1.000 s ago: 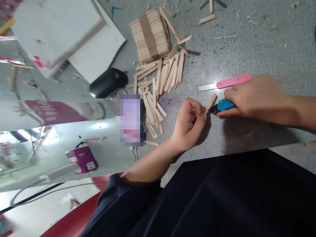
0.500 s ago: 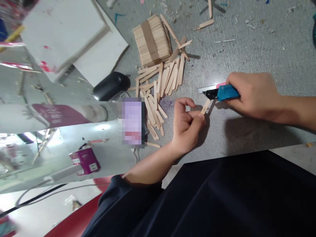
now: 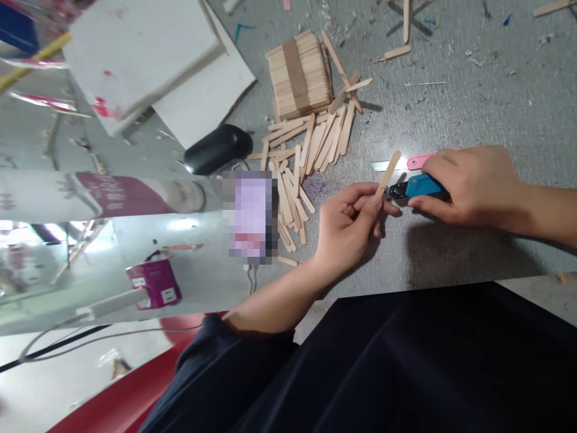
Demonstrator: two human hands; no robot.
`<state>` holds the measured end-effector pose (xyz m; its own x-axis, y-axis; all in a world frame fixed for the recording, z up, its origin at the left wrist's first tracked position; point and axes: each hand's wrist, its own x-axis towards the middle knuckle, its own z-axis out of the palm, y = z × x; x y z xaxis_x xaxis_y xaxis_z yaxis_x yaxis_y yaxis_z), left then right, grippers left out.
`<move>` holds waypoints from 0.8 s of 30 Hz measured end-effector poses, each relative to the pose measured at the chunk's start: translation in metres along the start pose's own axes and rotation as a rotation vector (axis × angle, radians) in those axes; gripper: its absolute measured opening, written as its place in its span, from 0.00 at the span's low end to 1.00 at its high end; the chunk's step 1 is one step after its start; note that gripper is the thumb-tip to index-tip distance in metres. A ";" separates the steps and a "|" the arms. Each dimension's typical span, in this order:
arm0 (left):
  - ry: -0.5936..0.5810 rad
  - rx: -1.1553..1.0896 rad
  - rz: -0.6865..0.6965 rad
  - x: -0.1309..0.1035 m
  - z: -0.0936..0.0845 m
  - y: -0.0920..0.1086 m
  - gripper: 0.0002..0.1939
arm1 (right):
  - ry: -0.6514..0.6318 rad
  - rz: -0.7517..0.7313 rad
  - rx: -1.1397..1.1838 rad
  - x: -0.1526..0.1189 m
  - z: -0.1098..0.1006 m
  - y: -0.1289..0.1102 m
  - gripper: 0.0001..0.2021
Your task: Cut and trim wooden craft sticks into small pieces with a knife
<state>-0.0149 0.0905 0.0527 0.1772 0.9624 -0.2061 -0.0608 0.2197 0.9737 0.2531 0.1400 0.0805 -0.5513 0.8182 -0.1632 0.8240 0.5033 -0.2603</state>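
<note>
My left hand (image 3: 356, 219) pinches the lower end of a wooden craft stick (image 3: 390, 171), which points up and away from me. My right hand (image 3: 473, 183) is wrapped round a tool with a blue handle (image 3: 424, 186) and a black head. The tip of the tool meets the stick just above my left fingertips. Beyond the tool, a pink-handled knife (image 3: 421, 162) lies with its blade pointing left, partly covered by my right hand. Loose sticks (image 3: 293, 204) lie in a heap left of my hands, below a banded bundle of sticks (image 3: 300, 75).
A black mouse (image 3: 219, 149) and a phone (image 3: 250, 216) with a cable lie left of the sticks. Further left are white boards (image 3: 144, 54), a cup (image 3: 148, 193) on its side and a purple box (image 3: 154, 284). A needle (image 3: 425, 83) and scraps lie beyond my hands.
The stick has come out from behind the tool's head and now stands more fully in view. My left hand has shifted slightly right. The view has moved, so the table things appear further right.
</note>
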 end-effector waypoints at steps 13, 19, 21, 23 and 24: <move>0.003 0.064 -0.081 -0.003 0.007 0.012 0.29 | -0.013 -0.047 -0.001 0.002 0.000 0.006 0.41; 0.012 0.080 -0.104 -0.001 0.008 0.014 0.28 | 0.014 -0.043 0.048 0.001 0.005 0.005 0.40; 0.025 0.057 -0.096 0.001 0.010 0.013 0.28 | 0.031 -0.023 0.070 0.000 0.009 0.004 0.39; 0.046 0.026 -0.078 0.002 0.013 0.011 0.27 | 0.048 -0.008 0.111 0.000 0.013 0.003 0.38; 0.056 0.014 -0.070 0.003 0.014 0.010 0.27 | 0.061 -0.002 0.140 0.000 0.014 0.003 0.37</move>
<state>-0.0010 0.0930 0.0636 0.1253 0.9522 -0.2787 -0.0364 0.2852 0.9578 0.2542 0.1376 0.0660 -0.5408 0.8345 -0.1055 0.7941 0.4651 -0.3912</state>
